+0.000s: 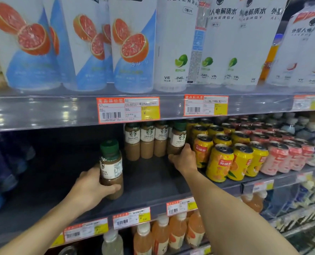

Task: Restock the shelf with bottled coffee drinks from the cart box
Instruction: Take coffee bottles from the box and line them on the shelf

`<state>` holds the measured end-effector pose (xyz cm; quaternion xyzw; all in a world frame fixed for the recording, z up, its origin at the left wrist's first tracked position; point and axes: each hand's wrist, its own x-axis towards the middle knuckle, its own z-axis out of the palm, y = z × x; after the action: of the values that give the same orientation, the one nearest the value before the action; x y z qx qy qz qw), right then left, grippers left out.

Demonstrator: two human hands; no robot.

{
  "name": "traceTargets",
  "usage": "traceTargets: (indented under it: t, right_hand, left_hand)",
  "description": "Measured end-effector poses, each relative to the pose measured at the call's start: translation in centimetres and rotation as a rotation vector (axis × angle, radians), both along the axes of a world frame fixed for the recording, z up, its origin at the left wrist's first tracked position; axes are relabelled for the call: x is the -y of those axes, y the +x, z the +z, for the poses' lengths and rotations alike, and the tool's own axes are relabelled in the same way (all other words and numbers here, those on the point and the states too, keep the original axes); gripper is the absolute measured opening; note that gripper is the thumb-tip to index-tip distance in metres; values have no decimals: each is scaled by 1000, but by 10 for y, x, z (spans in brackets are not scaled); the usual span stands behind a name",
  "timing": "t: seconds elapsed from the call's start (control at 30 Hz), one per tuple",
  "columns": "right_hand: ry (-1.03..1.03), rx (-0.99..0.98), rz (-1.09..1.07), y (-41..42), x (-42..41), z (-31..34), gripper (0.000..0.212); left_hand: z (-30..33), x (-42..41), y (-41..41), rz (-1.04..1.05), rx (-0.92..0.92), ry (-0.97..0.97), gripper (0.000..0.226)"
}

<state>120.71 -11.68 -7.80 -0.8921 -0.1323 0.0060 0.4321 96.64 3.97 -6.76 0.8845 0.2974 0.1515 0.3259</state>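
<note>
My left hand (90,188) grips a brown coffee bottle with a green cap (111,168), upright over the front of the dark middle shelf (149,183). Farther back and to the right, my right hand (183,157) holds the lower part of another coffee bottle (178,138), at the right end of a row of three coffee bottles (146,140) standing at the back of the shelf. The cart box is out of view.
Yellow cans (221,161) and pink cans (282,155) crowd the shelf just right of my right hand. Dark blue bottles (2,162) stand at the left. Large drink bottles fill the shelf above (130,45). Orange juice bottles (177,230) sit on the shelf below.
</note>
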Motion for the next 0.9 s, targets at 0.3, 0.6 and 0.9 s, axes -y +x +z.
traceTargets:
  t: [0.3, 0.6, 0.9]
  right_hand:
    - [10, -12, -6, 4, 2, 3, 58]
    - [76, -82, 26, -16, 13, -18, 55]
    - [-626, 210, 402, -51, 81, -22, 111]
  left_hand:
    - [-3, 0, 1, -8, 6, 9, 55]
    - [-4, -2, -1, 11, -3, -10, 57]
    - [-5, 24, 23, -58, 24, 18, 58]
